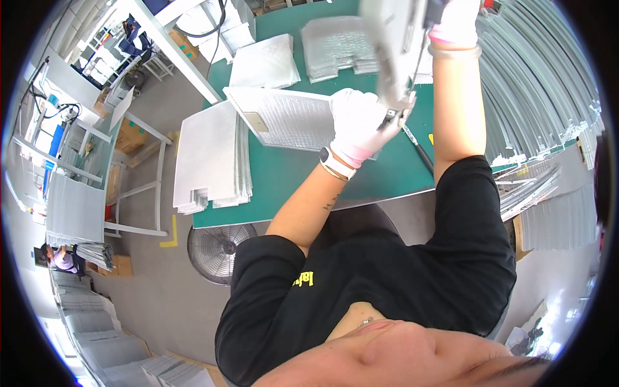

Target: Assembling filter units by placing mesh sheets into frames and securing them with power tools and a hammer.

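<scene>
My left hand (361, 122), in a white glove with a pink cuff, is closed at the right end of a silvery mesh panel (284, 116) with a pale frame edge. The panel tilts above the green table (277, 180), and its right end is hidden behind the hand. A blurred grey metal piece (390, 58) rises from beside my left fingertips. Farther up, my right hand (456, 26), gloved too, reaches past the top edge beside something dark; its fingers are mostly out of sight. Below the left fingertips lies a dark-handled tool (419, 148).
Mesh sheets lie stacked at the table's left (209, 155), with more piles behind: one pale stack (265, 61) and one notched stack (338, 45). Many long grey strips (541, 77) fill the right side. A floor fan (222, 248) stands under the table's front left edge. Another person (62, 259) is far left.
</scene>
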Available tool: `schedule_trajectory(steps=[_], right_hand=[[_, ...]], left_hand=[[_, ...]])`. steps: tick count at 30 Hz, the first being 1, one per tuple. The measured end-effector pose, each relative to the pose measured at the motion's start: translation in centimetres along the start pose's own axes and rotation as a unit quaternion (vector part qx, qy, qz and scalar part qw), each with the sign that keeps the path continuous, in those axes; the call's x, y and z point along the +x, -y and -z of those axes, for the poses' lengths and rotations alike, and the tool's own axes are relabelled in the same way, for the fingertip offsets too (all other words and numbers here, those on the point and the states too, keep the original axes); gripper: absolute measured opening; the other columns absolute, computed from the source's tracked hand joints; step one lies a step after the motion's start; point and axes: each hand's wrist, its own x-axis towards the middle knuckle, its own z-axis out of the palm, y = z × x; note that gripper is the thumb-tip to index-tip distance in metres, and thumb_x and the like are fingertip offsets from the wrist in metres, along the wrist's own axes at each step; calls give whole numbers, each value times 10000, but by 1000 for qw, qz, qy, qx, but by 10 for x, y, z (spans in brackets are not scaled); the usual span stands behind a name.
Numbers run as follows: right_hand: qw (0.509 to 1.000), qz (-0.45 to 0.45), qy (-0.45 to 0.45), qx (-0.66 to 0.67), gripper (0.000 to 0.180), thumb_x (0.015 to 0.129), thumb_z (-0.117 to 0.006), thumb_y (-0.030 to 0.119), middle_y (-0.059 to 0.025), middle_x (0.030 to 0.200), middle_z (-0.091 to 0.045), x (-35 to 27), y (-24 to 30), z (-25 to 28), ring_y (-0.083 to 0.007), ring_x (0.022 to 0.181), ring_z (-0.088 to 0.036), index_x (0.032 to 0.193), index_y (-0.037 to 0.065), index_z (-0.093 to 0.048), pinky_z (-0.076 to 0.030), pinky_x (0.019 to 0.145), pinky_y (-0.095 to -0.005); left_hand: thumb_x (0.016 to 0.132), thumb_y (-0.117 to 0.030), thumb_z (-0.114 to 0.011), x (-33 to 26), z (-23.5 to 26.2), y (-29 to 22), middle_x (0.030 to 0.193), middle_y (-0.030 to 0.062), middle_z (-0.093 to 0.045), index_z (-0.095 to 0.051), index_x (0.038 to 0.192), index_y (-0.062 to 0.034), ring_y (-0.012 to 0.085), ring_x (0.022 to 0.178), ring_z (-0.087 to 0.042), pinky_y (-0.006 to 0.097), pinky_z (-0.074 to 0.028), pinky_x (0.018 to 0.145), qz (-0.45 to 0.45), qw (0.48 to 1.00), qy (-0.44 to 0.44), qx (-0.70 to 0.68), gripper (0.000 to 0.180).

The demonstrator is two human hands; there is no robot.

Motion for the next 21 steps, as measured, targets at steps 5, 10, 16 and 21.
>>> schedule_trajectory(steps=[5,10,16,21], right_hand=[[990,-69,113,-38,305,984,-642,274,-47,1045,-721,7,16,10,-171,864,-696,1206,65,-652,-575,777,-310],[992,-52,92,-69,299,984,-644,287,-44,1011,-718,7,18,-9,-162,836,-692,1192,72,-652,-574,747,-300],[996,-6,61,-70,293,984,-647,302,-41,970,-714,8,20,-31,-152,802,-687,1175,80,-653,-572,710,-288],[887,-328,52,321,250,990,-643,324,-15,854,-679,-27,17,-1,-108,695,-651,1105,102,-644,-533,590,-247]], left_hand=[[695,-301,-755,5,8,0,585,43,-480,-586,709,-150,259,572,-541,423,-394,610,-3,1000,19,0,227],[677,-247,-789,2,4,7,624,2,-500,-650,898,-164,241,592,-523,414,-374,597,-7,999,26,-20,274],[722,-318,-728,3,20,8,731,41,-564,-672,954,-138,271,674,-555,418,-409,672,-13,992,41,-122,298],[774,-145,-580,0,24,1,841,87,-649,-657,1062,-49,322,789,-595,441,-448,768,57,935,-13,-349,313]])
